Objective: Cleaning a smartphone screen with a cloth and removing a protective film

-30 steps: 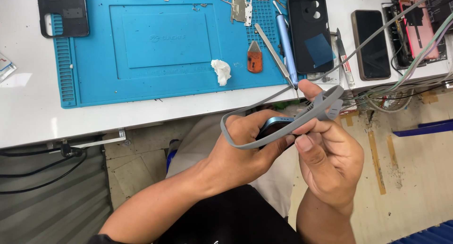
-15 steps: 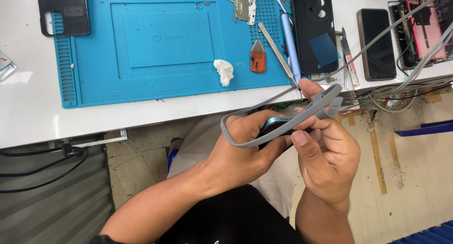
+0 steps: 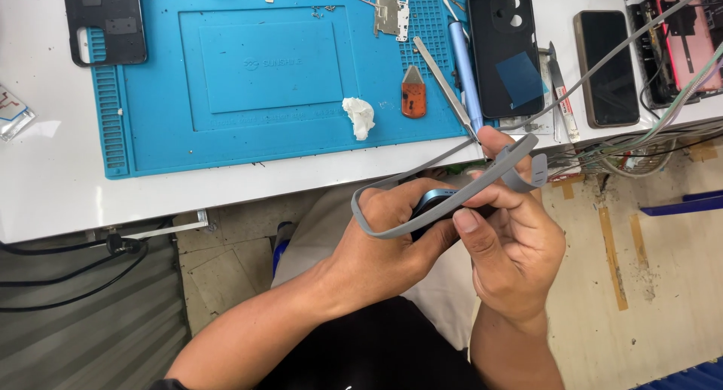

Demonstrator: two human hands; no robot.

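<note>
Below the white table (image 3: pixel 226 186) with its blue mat (image 3: pixel 263 81), tweezers (image 3: pixel 446 88) and phones, the left hand (image 3: pixel 392 239) and right hand (image 3: pixel 512 247) both grip a grey-strapped watch (image 3: pixel 437 201).

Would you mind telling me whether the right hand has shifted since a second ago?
No, barely: the right hand stays just below the white table edge, still pinching the grey strap.

Left hand (image 3: pixel 392 247) and right hand (image 3: pixel 508 247) grip blue watch (image 3: pixel 431 201) with grey strap (image 3: pixel 452 198); blue mat (image 3: pixel 263 73) at 11 o'clock.
</note>
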